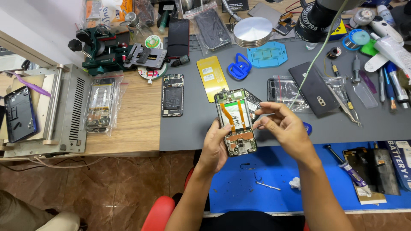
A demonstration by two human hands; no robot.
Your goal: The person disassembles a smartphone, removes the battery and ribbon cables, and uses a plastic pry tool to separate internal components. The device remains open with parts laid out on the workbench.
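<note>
My left hand point(215, 143) grips an opened phone point(235, 122) with its back cover off, held upright over the front edge of the grey mat. Orange flex cables and a green board show inside it. My right hand point(282, 124) pinches a thin pair of tweezers point(262, 114) whose tip touches the phone's right side near the middle. Both forearms reach up from the bottom of the view.
On the grey mat point(188, 132) lie a yellow battery point(212, 78), a bare phone frame point(172, 95), a blue suction cup point(239, 67), a black back cover point(314, 89) and bagged parts. A blue mat point(239, 188) lies below; tools line the right; a grey machine point(64, 111) stands left.
</note>
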